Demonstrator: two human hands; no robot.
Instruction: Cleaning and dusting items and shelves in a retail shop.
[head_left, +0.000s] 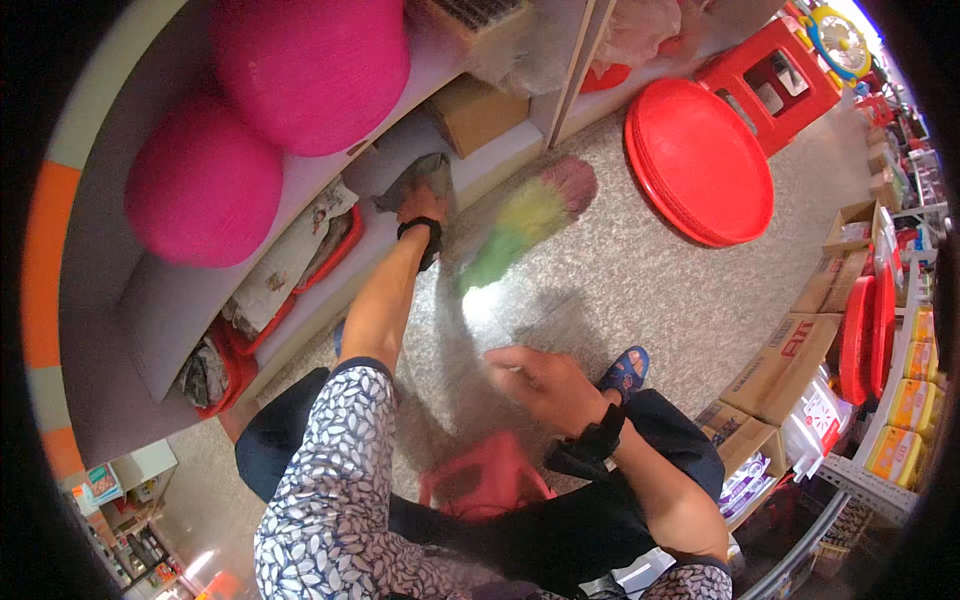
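Note:
My left hand (424, 202), with a black band at the wrist, reaches to the lower shelf and grips a dark grey cloth-like piece (431, 171); its exact kind is unclear. In front of my body, my right hand (551, 386) is curled as if around a thin handle, which blur hides. Beyond it, a feather duster (529, 221) with green, yellow and reddish bands is smeared by motion above the floor. Red baskets (334, 251) with printed paper or cloth over them sit on the lower shelf, left of my left hand.
Two magenta rounded objects (202, 180) rest on the upper shelf (315, 195). A cardboard box (480, 112) stands below. Stacked red round trays (701, 161) lie by a red stool (780, 82). Cartons (784, 367) line the right. A pink stool (487, 472) is beneath me.

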